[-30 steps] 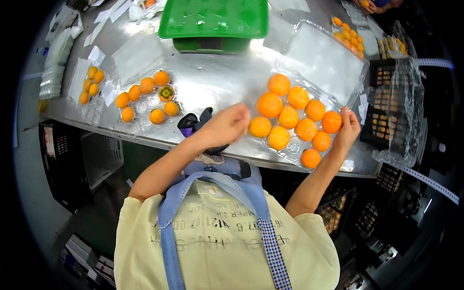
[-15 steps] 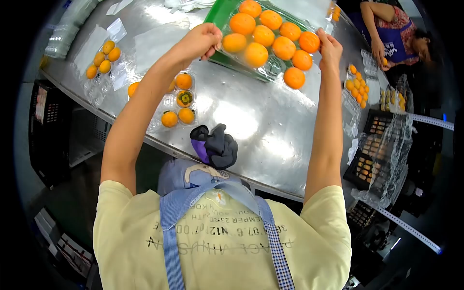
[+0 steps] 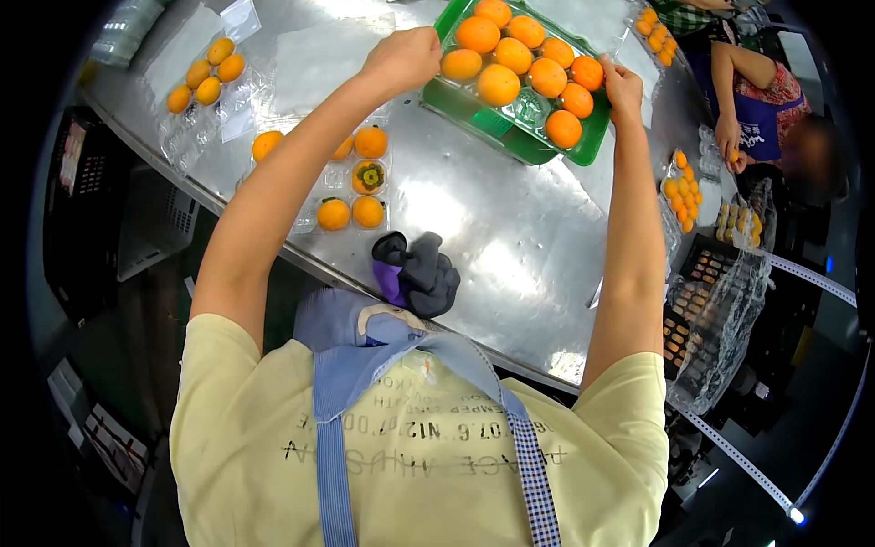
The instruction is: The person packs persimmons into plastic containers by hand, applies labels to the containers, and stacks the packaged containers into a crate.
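Observation:
My left hand (image 3: pixel 407 62) is closed on the left edge of a clear plastic fruit tray (image 3: pixel 531 108) at the far side of the table. My right hand (image 3: pixel 622 89) pinches the same tray's right edge. Rows of orange persimmons (image 3: pixel 499 85) fill most of its cups, while a few cups near me hold no fruit. Under and around it is a green tray (image 3: pixel 594 137); whether the clear tray rests fully on its bottom I cannot tell. Nearer my left forearm lies another clear tray with several persimmons (image 3: pixel 368 177), one showing its leafy top.
A dark cloth bundle (image 3: pixel 424 278) lies by the near edge of the metal table (image 3: pixel 456 201). Persimmons (image 3: pixel 208 90) sit in clear packs at left and more (image 3: pixel 682 191) at right. A co-worker (image 3: pixel 761 100) handles fruit beyond; black crates (image 3: pixel 702 283) stand at right.
Both hands have brought the clear tray of persimmons into line with the green tray, which now surrounds it; before, it was held offset above. The view has shifted slightly.

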A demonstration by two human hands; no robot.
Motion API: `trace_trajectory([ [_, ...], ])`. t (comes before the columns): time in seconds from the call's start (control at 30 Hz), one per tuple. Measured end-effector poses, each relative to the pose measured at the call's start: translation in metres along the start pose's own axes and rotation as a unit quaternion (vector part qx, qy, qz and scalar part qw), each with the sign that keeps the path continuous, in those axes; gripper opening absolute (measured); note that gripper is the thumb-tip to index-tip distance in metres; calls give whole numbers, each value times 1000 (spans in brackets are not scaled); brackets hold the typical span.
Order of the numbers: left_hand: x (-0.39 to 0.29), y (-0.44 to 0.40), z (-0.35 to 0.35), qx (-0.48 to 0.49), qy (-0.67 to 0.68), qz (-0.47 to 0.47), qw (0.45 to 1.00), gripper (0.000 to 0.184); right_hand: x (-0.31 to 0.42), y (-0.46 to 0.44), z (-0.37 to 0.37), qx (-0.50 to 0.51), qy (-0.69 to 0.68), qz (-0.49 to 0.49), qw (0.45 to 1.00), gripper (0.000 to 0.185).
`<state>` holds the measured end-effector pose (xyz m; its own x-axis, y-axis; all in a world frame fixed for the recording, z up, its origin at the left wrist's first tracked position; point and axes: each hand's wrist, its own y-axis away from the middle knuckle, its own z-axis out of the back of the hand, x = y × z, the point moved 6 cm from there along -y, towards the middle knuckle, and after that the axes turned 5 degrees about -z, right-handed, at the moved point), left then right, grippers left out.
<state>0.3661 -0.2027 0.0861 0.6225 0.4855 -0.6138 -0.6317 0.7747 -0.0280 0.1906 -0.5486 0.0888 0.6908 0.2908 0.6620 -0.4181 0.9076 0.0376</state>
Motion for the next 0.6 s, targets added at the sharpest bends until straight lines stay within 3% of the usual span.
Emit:
trace_trajectory([
  [0.1, -12, 16, 14, -23, -85, -15, 996, 22, 3, 15, 6, 64, -2, -19, 998, 40],
  [0.2, -22, 44, 36, -169, 0, -79, 982, 21, 10, 29, 21, 69, -33, 23, 997, 34],
  [0.3, -31, 84, 43, -127, 173, -56, 975, 22, 14, 44, 37, 80, -45, 83, 992, 34],
  [0.43, -11, 133, 14, -108, 242, -46, 963, 25, 35, 69, 44, 119, -58, 192, 972, 39],
  [0.6, 2, 191, 0, -106, 302, -5, 947, 22, 57, 87, 25, 174, 18, 238, 955, 43],
])
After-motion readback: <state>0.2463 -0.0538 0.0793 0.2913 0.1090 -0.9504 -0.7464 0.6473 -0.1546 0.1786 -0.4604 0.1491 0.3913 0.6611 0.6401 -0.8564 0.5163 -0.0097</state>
